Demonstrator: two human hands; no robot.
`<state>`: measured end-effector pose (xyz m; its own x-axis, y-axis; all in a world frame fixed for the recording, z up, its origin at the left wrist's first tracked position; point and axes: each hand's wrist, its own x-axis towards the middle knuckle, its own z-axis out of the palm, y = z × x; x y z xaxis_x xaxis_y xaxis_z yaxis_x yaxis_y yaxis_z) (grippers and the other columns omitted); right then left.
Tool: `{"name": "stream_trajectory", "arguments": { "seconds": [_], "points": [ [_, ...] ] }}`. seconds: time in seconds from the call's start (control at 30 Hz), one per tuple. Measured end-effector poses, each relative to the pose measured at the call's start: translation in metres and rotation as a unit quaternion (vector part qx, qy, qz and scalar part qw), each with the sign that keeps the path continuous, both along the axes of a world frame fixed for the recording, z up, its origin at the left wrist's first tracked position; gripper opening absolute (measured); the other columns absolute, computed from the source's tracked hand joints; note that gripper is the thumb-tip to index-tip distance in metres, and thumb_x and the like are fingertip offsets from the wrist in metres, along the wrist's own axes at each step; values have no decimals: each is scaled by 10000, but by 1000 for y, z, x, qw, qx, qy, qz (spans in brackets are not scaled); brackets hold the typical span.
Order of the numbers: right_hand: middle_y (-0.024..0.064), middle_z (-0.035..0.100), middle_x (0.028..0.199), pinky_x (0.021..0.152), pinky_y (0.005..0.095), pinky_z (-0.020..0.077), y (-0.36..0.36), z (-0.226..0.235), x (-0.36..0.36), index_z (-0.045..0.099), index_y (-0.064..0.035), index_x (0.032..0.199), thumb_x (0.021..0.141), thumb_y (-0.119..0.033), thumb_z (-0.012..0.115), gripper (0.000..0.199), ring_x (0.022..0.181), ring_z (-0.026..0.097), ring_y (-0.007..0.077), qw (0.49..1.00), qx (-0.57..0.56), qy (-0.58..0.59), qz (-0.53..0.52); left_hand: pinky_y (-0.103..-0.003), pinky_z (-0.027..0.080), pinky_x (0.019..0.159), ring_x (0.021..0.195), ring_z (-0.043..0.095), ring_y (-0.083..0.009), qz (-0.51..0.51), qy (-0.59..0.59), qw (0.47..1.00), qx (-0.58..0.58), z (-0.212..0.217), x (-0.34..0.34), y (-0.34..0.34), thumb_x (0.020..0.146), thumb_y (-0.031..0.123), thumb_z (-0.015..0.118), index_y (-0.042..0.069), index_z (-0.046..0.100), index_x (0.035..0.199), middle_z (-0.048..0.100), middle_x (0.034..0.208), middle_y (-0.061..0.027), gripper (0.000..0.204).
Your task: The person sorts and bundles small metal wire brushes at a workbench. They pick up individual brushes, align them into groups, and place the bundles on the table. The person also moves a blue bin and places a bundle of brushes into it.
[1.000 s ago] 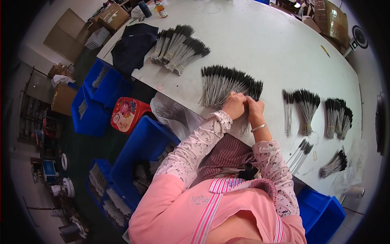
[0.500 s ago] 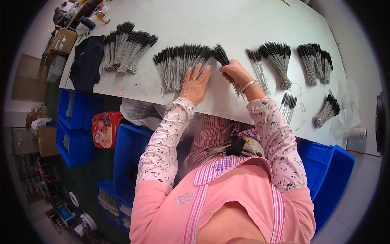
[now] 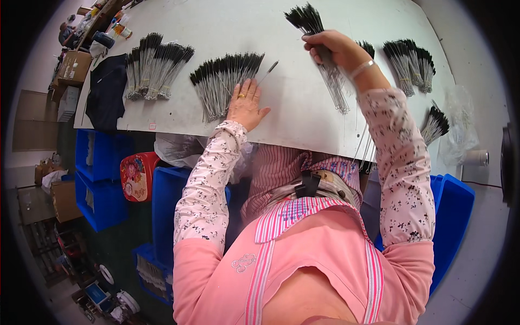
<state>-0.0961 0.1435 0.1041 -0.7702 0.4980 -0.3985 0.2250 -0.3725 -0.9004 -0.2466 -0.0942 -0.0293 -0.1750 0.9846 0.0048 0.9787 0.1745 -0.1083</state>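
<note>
My left hand (image 3: 248,105) lies flat with fingers stretched on the white table, against the right side of a fanned row of thin wire brushes (image 3: 219,81) with black bristles. One loose brush (image 3: 270,71) slants just beyond its fingertips. Farther right, my right hand (image 3: 342,50) is closed round a bunch of wire brushes (image 3: 305,19), bristles pointing away from me. Wire stems (image 3: 337,95) show below this hand; whether all belong to the held bunch I cannot tell. Black brush tips (image 3: 367,49) peep out behind the hand, the rest hidden by hand and arm.
Bundled brushes (image 3: 154,70) and a dark cloth (image 3: 105,92) lie at the table's left. More bundles (image 3: 409,65) and a small bunch (image 3: 435,124) lie at the right, near a clear plastic bag (image 3: 461,127). Blue crates (image 3: 100,203) and a red container (image 3: 136,176) stand below.
My right hand has moved away from the row, up and to the right, carrying the bunch of brushes. A single brush now lies apart by my left hand. The view has shifted slightly.
</note>
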Motion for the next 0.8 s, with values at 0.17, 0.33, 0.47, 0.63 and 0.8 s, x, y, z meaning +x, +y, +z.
{"name": "stream_trajectory", "arguments": {
  "seconds": [0.17, 0.33, 0.47, 0.63, 0.8],
  "points": [
    [75, 588, 791, 553, 254, 510, -64, -26, 38, 491, 4, 824, 888, -115, 529, 140, 591, 583, 138, 944, -318, 87, -23, -464, 62, 1102, 1375, 111, -259, -85, -153, 962, 209, 53, 30, -2, 741, 430, 640, 91, 288, 1384, 189, 1469, -130, 807],
    [85, 612, 873, 671, 281, 512, -126, -41, 64, 536, -4, 1035, 866, -139, 521, 216, 813, 595, 166, 961, -263, 88, 20, -466, 80, 1100, 1357, 198, -266, -277, -210, 910, 228, 104, 92, -1, 650, 139, 710, 278, 438, 1292, 294, 1438, -79, 711],
    [78, 609, 904, 649, 336, 523, -124, -58, 82, 541, -27, 1046, 863, -242, 528, 283, 830, 609, 195, 902, -380, 162, 127, -463, 147, 1089, 1271, 381, -269, -345, -353, 840, 227, 121, 108, 7, 620, -16, 640, 219, 641, 1006, 522, 1268, -43, 453],
    [59, 542, 568, 335, 257, 364, -133, -17, 84, 571, -16, 829, 872, -539, 308, 587, 380, 488, 135, 961, -250, -59, 106, -372, 398, 938, 956, 610, -214, -229, -606, 705, 288, 113, 102, 27, 716, 41, 684, 58, 618, 836, 666, 926, -65, 138],
    [72, 532, 507, 417, 228, 358, -104, 24, 85, 619, 5, 749, 847, -284, 578, 308, 435, 493, 90, 942, 276, 63, -180, -215, 488, 607, 666, 604, -97, -48, -698, 649, 297, 113, 100, 51, 795, 161, 693, 19, 583, 815, 635, 749, -44, 181]
  ]
}}
